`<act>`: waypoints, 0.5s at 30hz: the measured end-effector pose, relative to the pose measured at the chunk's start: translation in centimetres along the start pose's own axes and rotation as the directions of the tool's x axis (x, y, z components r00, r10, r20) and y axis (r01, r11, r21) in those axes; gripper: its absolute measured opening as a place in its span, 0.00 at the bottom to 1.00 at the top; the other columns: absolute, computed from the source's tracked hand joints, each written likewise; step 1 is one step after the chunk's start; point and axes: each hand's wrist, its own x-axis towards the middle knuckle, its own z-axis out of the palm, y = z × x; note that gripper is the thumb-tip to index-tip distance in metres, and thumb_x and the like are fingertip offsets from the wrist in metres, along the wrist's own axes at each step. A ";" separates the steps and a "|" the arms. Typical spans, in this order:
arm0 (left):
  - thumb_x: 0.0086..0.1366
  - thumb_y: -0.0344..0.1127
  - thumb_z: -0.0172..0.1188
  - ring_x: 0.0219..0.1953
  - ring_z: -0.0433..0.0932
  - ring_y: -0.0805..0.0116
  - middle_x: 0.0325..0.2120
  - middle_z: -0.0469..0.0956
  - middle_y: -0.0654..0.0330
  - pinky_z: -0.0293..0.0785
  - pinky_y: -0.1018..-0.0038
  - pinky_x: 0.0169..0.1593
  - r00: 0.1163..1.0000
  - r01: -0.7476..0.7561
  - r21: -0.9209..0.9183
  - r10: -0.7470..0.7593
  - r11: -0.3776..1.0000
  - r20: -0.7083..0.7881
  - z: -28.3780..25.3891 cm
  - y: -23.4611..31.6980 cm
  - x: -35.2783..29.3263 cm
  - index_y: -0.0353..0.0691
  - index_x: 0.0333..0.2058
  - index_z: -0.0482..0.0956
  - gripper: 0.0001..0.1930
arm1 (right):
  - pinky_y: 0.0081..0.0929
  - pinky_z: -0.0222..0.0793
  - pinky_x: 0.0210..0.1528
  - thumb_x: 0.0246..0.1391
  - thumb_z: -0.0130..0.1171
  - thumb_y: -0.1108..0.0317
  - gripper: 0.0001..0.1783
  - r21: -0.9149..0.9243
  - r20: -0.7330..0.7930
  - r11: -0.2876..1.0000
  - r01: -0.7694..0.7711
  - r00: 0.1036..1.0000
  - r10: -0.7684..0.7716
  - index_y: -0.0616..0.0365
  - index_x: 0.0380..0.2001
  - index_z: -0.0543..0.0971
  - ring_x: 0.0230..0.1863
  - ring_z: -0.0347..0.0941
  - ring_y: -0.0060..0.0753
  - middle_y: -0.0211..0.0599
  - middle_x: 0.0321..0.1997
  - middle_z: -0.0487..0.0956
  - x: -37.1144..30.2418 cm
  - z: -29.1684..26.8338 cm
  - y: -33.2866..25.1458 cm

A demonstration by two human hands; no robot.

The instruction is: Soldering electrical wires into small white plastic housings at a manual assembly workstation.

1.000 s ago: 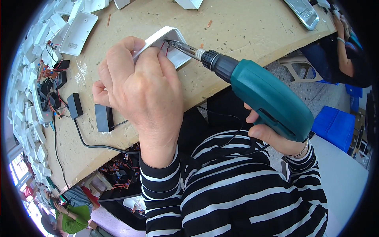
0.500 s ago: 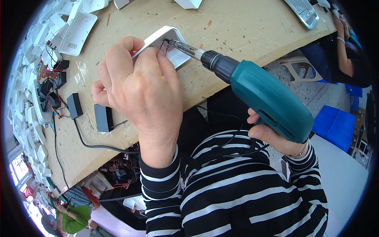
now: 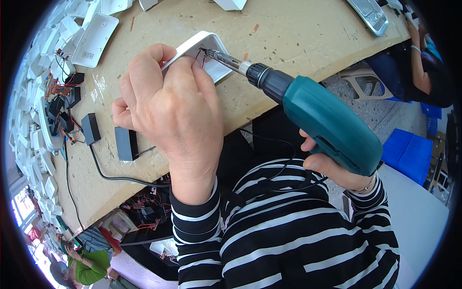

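My left hand (image 3: 173,106) grips a white plastic housing (image 3: 220,47), tilted above the table, its open side facing right. Thin red wires (image 3: 203,62) show inside, beside my fingertips; whether the fingers pinch them is hidden. In my right hand (image 3: 334,169) is a green soldering gun (image 3: 334,120) with a black collar and a long metal barrel. Its darkened tip (image 3: 204,50) reaches into the housing, at or very close to the end of a wire. The gun's body covers most of the right fingers.
White housings (image 3: 95,41) crowd the table's (image 3: 298,53) left side. Black rectangular boxes (image 3: 126,144) with cables lie left of my wrist, near more wired parts (image 3: 60,103). A metal tray (image 3: 370,19) sits at the far right. Other people (image 3: 89,262) are at the edges.
The soldering gun's body has shifted very slightly to the right. The left hand and housing look almost unmoved.
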 end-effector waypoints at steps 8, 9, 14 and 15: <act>0.51 0.33 0.63 0.40 0.71 0.68 0.35 0.75 0.67 0.53 0.67 0.47 1.000 0.000 0.004 0.000 1.000 -0.001 0.0 0.0 0.0 0.42 0.24 0.83 0.03 | 0.19 0.75 0.37 0.39 0.75 0.62 0.40 0.003 -0.017 1.000 0.004 1.000 -0.004 0.68 0.53 0.70 0.36 0.80 0.30 0.44 0.44 0.80 -0.7 -0.2 0.5; 0.51 0.33 0.63 0.40 0.71 0.68 0.35 0.75 0.67 0.54 0.67 0.47 1.000 0.003 0.003 -0.003 1.000 0.002 0.0 0.0 0.0 0.42 0.24 0.83 0.03 | 0.19 0.75 0.36 0.38 0.75 0.61 0.40 -0.004 -0.016 1.000 -0.007 1.000 0.007 0.68 0.53 0.70 0.36 0.80 0.29 0.44 0.44 0.80 -0.8 -0.3 0.5; 0.51 0.33 0.63 0.40 0.71 0.68 0.35 0.75 0.67 0.54 0.67 0.47 1.000 0.004 0.000 -0.004 1.000 0.005 0.0 0.1 0.0 0.42 0.24 0.83 0.03 | 0.19 0.74 0.37 0.38 0.75 0.60 0.40 0.009 -0.032 0.999 -0.048 0.998 0.048 0.69 0.52 0.71 0.36 0.80 0.29 0.44 0.43 0.80 -1.4 -0.4 0.5; 0.51 0.33 0.63 0.40 0.71 0.68 0.35 0.75 0.67 0.54 0.67 0.47 1.000 0.005 0.003 -0.005 1.000 0.007 -0.1 0.1 0.0 0.42 0.24 0.83 0.03 | 0.19 0.75 0.36 0.38 0.75 0.61 0.39 -0.007 -0.023 0.999 -0.032 0.999 0.031 0.69 0.52 0.71 0.35 0.80 0.29 0.45 0.42 0.80 -1.4 -0.5 0.5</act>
